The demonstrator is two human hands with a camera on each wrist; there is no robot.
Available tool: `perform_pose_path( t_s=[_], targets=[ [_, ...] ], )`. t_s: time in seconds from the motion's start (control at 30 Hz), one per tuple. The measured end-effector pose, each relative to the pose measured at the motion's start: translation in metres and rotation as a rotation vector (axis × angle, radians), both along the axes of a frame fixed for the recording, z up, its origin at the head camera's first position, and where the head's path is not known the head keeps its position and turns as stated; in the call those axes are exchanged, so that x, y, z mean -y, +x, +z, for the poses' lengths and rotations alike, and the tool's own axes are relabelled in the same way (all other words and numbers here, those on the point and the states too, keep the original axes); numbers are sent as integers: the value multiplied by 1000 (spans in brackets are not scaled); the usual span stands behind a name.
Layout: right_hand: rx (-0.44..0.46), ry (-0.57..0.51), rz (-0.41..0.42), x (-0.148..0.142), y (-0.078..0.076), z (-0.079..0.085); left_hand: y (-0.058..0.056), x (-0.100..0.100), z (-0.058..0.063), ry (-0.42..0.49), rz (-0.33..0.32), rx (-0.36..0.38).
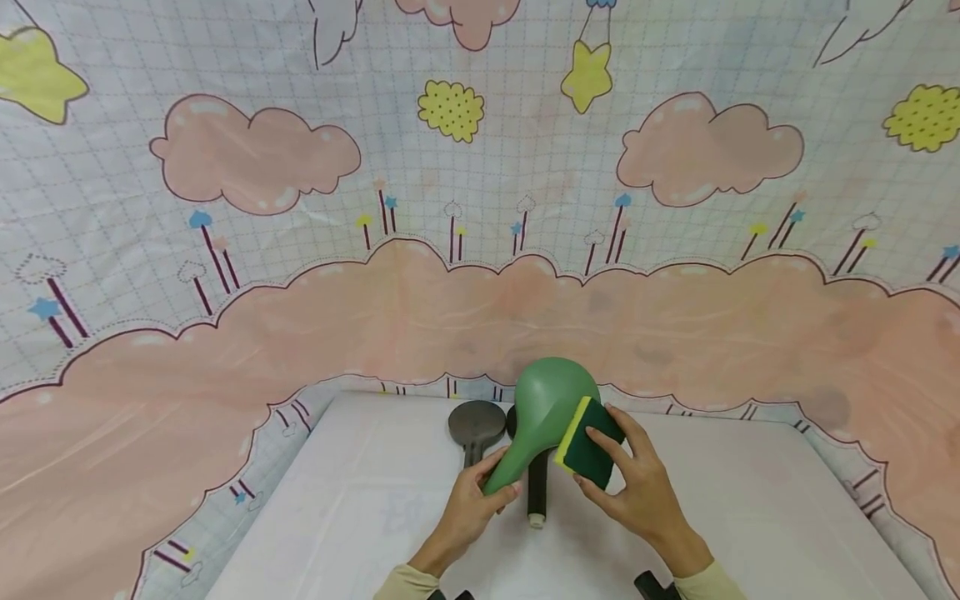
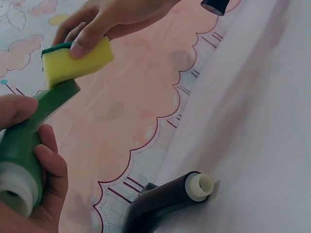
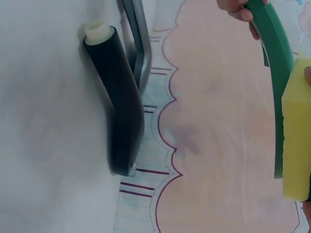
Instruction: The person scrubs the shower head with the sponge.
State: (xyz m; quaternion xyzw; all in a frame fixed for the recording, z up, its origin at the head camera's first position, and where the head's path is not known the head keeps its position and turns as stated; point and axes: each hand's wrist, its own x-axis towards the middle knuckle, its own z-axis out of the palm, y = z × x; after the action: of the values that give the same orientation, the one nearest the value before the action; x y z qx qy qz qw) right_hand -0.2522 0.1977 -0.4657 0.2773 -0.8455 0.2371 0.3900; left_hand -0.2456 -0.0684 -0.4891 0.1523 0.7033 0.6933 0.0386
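My left hand (image 1: 471, 504) grips a green shower head (image 1: 553, 392) by its handle, with the broad round head raised and its smooth back showing in the head view. The white threaded end (image 2: 22, 187) of that handle sticks out below the fingers in the left wrist view. Between fingers and thumb, my right hand (image 1: 643, 492) pinches a sponge (image 1: 592, 446) with a dark green side and a yellow side. Its yellow side (image 3: 297, 131) faces the shower head and appears to touch the head's edge. The spray face cannot be made out.
A dark grey shower head (image 1: 477, 422) lies at the back of the white table (image 1: 360, 500). Beside it lies a black shower head (image 1: 537, 487), partly hidden behind the green one, its pale connector end toward me. A patterned cloth (image 1: 480, 317) hangs behind the table.
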Motion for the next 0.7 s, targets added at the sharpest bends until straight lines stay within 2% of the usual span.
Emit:
perform_pose_path(
  t_s=[0.3, 0.7],
  targets=[
    [-27, 1, 27, -2, -1, 1, 1, 4, 0, 1, 10, -4],
    [20, -17, 22, -10, -2, 13, 3, 12, 1, -22, -18, -36]
  ],
)
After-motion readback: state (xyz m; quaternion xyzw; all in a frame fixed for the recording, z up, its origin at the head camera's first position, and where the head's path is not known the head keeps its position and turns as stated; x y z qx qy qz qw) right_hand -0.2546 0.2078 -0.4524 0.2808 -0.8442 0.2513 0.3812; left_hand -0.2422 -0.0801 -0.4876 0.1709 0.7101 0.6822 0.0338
